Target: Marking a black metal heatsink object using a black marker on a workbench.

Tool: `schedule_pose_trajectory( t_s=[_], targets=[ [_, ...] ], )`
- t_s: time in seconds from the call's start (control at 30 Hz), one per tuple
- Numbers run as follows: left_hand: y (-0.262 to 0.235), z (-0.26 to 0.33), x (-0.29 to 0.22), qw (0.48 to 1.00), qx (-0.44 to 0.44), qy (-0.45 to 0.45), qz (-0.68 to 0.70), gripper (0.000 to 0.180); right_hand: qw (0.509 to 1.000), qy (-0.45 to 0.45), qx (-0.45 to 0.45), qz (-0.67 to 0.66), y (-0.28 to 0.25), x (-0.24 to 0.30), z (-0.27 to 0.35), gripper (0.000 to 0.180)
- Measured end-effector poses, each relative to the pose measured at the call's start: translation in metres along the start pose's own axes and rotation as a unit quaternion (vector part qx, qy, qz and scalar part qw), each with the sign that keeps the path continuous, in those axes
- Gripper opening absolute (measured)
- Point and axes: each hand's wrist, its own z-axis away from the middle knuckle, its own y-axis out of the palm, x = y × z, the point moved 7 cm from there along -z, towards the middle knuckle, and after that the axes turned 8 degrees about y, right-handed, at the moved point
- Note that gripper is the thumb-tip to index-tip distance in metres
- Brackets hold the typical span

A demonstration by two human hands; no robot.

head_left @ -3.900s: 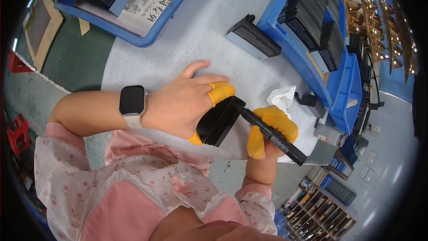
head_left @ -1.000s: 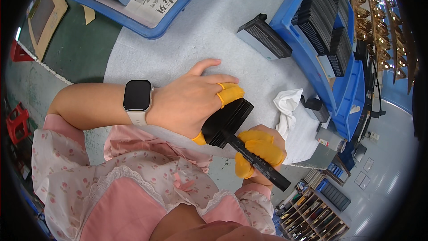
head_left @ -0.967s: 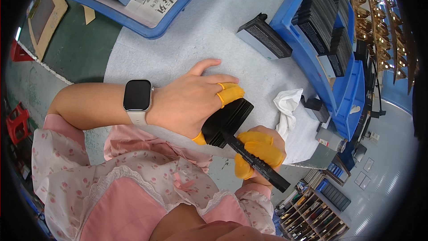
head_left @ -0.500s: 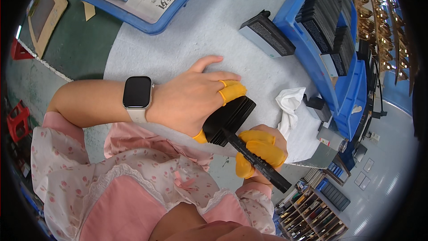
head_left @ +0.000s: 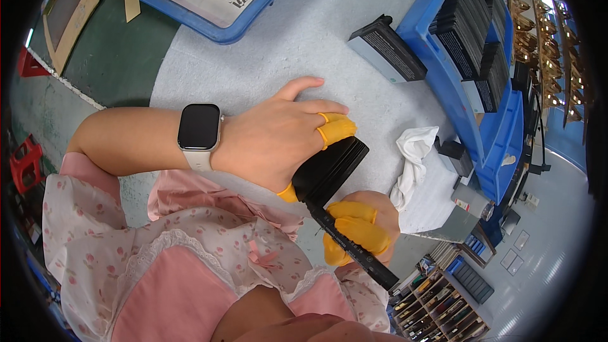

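Left grip (head_left: 272, 136) clasped on a compact stack of thin, flat black pieces (head_left: 329, 168): one covered digit at either end, two bare fingers extended past it. Right grip (head_left: 364, 231) closed round a slim black cylindrical marker pen (head_left: 354, 251), slanted, its front end at the stack's near corner. Nib contact not discernible.

Progress: pen is in position at the stack edge, so edge work is judged to be under way. Black on black: no line between treated and untreated edge is visible, so the share done or left is unclear.

Materials: the pieces look smooth and rigid, straight-edged, seams showing as fine parallel lines. Pen has a matt barrel with pale print. Yellow finger cots (head_left: 340, 130) on both grips are wrinkled, probably thin rubber. Just right of the right grip, a limp, twisted white cloth (head_left: 413, 161). Beneath, a table covered in pale grey felt-like fabric (head_left: 234, 66). Beyond the left grip, a black block with a pale blue side (head_left: 389, 50), near a glossy blue plastic bin (head_left: 437, 69) holding packed upright black pieces.
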Motion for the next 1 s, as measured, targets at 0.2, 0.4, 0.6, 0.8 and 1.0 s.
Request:
schedule_pose_trajectory(
  t_s=[0.2,0.4,0.6,0.8,1.0],
  targets=[
    [0.0,-0.003,-0.001,1.0,0.018,-0.004,0.003,0.074,0.974,-0.185,0.125,-0.028,0.002,0.01,-0.007,0.027],
    [0.002,0.0,0.0,1.0,0.019,0.0,-0.017,0.072,0.99,-0.134,0.021,0.028,-0.001,0.014,0.007,0.019],
    [0.001,-0.003,-0.001,1.0,0.004,0.01,-0.012,0.068,0.997,-0.019,-0.048,0.064,-0.008,0.006,0.008,0.011],
    [0.001,0.0,0.0,1.0,0.01,0.001,-0.024,0.07,0.999,-0.028,0.011,0.035,-0.005,-0.002,0.008,0.013],
    [0.001,-0.003,-0.001,1.0,0.014,0.006,-0.025,0.072,0.996,0.025,0.069,-0.054,-0.01,-0.014,0.004,0.022]
  ],
)
